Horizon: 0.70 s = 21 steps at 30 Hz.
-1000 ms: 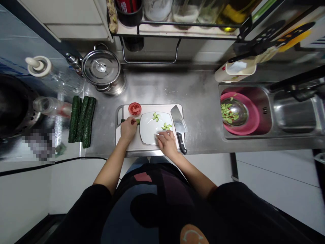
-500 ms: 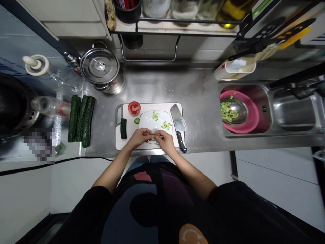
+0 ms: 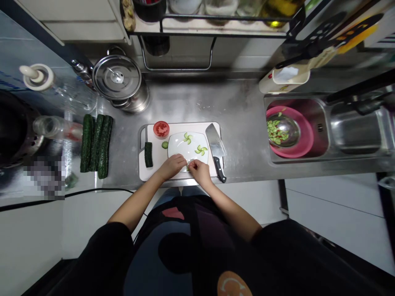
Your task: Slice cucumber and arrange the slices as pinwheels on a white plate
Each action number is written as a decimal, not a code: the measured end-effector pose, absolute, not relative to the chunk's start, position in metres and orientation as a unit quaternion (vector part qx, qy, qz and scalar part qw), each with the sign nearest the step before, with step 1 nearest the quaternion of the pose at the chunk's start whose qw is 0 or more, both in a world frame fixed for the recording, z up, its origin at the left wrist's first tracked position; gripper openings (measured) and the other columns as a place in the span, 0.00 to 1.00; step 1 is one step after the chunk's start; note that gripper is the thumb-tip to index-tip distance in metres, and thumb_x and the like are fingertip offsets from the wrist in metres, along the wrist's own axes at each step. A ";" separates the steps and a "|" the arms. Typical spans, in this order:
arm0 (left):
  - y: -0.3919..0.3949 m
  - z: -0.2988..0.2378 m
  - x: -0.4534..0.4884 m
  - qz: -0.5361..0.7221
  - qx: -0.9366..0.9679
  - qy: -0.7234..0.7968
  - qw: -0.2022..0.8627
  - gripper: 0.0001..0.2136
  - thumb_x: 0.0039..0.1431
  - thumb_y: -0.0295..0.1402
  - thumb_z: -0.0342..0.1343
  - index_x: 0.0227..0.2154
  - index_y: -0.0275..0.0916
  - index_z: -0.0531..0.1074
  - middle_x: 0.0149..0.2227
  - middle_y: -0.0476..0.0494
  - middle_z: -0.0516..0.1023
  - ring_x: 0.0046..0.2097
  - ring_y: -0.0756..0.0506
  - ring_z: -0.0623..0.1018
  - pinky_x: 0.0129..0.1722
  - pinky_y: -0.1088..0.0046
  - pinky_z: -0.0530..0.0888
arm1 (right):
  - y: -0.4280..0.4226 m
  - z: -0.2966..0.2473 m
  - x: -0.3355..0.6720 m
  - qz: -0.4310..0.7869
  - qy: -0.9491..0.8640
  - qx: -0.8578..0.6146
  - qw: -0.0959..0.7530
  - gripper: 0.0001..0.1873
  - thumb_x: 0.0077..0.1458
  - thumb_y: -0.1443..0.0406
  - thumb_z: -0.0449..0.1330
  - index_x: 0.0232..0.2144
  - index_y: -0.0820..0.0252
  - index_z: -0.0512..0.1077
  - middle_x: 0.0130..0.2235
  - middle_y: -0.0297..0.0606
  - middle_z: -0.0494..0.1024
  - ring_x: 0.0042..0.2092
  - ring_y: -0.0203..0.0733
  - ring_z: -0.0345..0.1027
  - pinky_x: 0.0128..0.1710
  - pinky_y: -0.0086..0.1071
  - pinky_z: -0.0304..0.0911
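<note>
My left hand [image 3: 173,167] is over the near left edge of a white plate [image 3: 175,148], fingers pressed together; whatever they may hold is hidden. My right hand [image 3: 200,172] is closed in a pinch at the plate's near edge, with a bit of pale green cucumber slice [image 3: 188,167] at its fingertips. Cucumber slices fanned into a flower [image 3: 187,138] lie at the plate's far side, and a second fan [image 3: 201,150] at its right. The plate rests on a cutting board [image 3: 151,174]. A cucumber end [image 3: 165,144] and cucumber chunk [image 3: 148,155] lie left of it.
A cleaver [image 3: 216,142] lies right of the plate. A red tomato half or bowl [image 3: 161,129] sits at the board's far left. Several whole cucumbers [image 3: 95,144] and a lidded steel pot [image 3: 119,80] stand left. The sink holds a pink basin [image 3: 304,142].
My hands have drawn slightly apart from their joint pinch above the plate. The right fingertips are now lower, near the plate's edge. The whole view has shifted slightly.
</note>
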<state>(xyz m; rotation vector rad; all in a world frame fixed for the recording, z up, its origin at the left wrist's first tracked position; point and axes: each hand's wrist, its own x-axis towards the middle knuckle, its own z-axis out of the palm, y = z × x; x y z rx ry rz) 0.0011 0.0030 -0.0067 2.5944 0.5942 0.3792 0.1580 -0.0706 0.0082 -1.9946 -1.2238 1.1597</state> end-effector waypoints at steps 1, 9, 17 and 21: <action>0.003 -0.009 0.001 0.136 0.942 0.211 0.221 0.13 0.65 0.25 0.44 0.32 0.36 0.73 0.35 0.43 0.76 0.40 0.48 0.73 0.42 0.70 0.71 | -0.071 0.007 0.158 0.416 -0.475 -0.735 0.247 0.05 0.48 0.68 0.54 0.23 0.59 0.69 0.23 0.31 0.71 0.27 0.34 0.63 0.32 0.26 0.59; -0.001 -0.017 -0.005 0.137 0.950 0.191 0.206 0.12 0.61 0.23 0.46 0.36 0.35 0.75 0.39 0.40 0.77 0.44 0.46 0.73 0.46 0.67 0.72 | -0.082 -0.004 0.159 0.261 -0.655 -0.683 0.190 0.11 0.56 0.71 0.51 0.28 0.61 0.73 0.30 0.40 0.71 0.36 0.41 0.64 0.38 0.31 0.60; -0.007 -0.007 -0.012 0.102 0.946 0.220 0.217 0.12 0.61 0.25 0.47 0.43 0.37 0.74 0.43 0.40 0.77 0.47 0.45 0.73 0.47 0.65 0.73 | -0.108 0.003 0.171 0.203 -0.755 -0.607 0.142 0.16 0.64 0.64 0.51 0.48 0.59 0.74 0.45 0.44 0.74 0.46 0.45 0.60 0.45 0.37 0.60; -0.007 -0.008 -0.013 0.082 0.947 0.220 0.218 0.13 0.61 0.26 0.48 0.44 0.37 0.75 0.44 0.39 0.77 0.48 0.44 0.72 0.47 0.65 0.72 | -0.113 0.000 0.173 0.190 -0.774 -0.594 0.105 0.16 0.65 0.62 0.51 0.51 0.55 0.73 0.50 0.42 0.73 0.51 0.46 0.59 0.46 0.37 0.59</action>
